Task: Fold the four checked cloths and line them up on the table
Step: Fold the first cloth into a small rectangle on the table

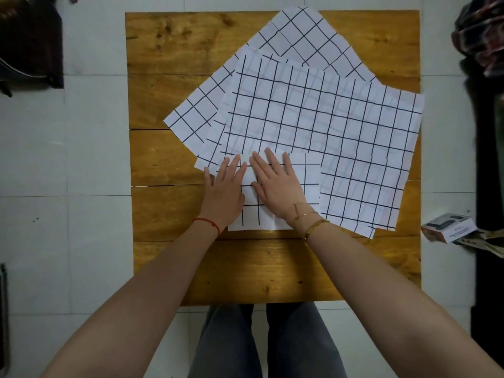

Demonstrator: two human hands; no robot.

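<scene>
A small folded checked cloth, white with black lines, lies near the middle of the wooden table. My left hand presses flat on its left edge. My right hand lies flat on its centre, fingers spread. Neither hand grips anything. Beyond the folded piece, a large unfolded checked cloth lies spread on top of a loose pile. Another unfolded cloth reaches toward the far edge, turned diagonally. The edge of a third shows at the left, under the top one.
The table stands on a white tiled floor. A small box lies on the floor to the right, with dark cloth above it. Dark objects sit at the upper left. My legs show below the near table edge.
</scene>
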